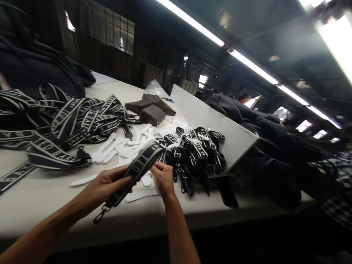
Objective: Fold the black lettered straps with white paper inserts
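Observation:
A black strap with white lettering [140, 163] is folded over and held above the table's front part. My left hand [106, 187] is closed round its lower half, where a dark metal clip [99, 215] dangles below. My right hand [162, 178] pinches the strap's upper folded end, its fingers curled. Just beyond my right hand lies a heap of bundled black-and-white straps [198, 154]. Several white strips [121, 146] lie scattered on the table behind the strap.
A big tangle of loose lettered straps [63, 124] covers the pale table [41, 198] at left. Dark brown fabric pieces [152, 108] lie further back. A white board [209, 121] slants at the right. Dark garments [261, 124] are piled beyond it.

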Demonstrator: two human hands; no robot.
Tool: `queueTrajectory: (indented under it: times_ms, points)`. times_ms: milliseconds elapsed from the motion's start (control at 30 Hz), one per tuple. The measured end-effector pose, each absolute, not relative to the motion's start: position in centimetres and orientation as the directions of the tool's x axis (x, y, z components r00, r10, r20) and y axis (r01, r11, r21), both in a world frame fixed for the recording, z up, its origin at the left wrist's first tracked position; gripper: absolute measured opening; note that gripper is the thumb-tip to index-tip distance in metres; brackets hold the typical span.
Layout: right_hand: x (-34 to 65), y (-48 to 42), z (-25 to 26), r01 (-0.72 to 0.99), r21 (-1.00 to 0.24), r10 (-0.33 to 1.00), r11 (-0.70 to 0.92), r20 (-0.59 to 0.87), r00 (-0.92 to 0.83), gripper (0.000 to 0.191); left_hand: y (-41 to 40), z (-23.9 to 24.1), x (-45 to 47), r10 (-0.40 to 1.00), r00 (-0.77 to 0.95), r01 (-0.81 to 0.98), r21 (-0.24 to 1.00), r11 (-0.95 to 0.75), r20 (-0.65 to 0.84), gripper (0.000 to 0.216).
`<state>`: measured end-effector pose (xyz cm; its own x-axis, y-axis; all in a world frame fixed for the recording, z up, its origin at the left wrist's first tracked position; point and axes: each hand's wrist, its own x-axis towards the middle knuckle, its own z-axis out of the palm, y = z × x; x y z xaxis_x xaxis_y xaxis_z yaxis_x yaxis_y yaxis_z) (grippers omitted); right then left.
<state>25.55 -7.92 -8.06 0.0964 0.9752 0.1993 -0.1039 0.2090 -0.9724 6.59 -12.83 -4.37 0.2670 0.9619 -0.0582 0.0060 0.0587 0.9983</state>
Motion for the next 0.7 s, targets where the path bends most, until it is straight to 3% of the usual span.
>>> queueTrajectory:
  times_ms: [133,300,367,467,567,700]
  points:
    - [26.2,-10.9,-7.5,-0.057,-0.963,0.96,0.263,0.267,-0.085,0.02,-14.1,-4.1,9.4,0.896,0.439,-0.044,0.995,0.09,-0.062,0.054]
    - [27.7,-13.1,-8.9,-0.179,-0.964,0.969,0.198,0.22,-0.109,0.022,-15.0,-6.2,10.7,0.914,0.38,-0.159,0.963,0.219,-0.145,0.107]
    - [28.1,-13.7,-9.5,-0.198,-0.974,0.982,0.112,0.139,-0.13,0.021,-15.3,-7.0,10.8,0.886,0.427,-0.178,0.944,0.28,-0.182,0.113]
    - [28.8,-14.6,-9.8,-0.169,-0.985,0.975,0.037,0.073,-0.211,0.025,-15.9,-7.6,10.9,0.857,0.459,-0.171,0.924,0.343,-0.233,0.081]
    - [29.2,-16.1,-10.1,-0.155,-0.988,0.968,0.02,0.057,-0.244,0.028,-16.7,-7.6,10.6,0.883,0.384,-0.119,0.934,0.338,-0.271,0.051]
    - [28.2,-18.8,-11.3,-0.176,-0.984,1.0,-0.016,-0.016,-0.002,0.037,-17.1,-7.7,10.0,0.945,0.256,0.035,0.979,0.202,-0.204,0.042]
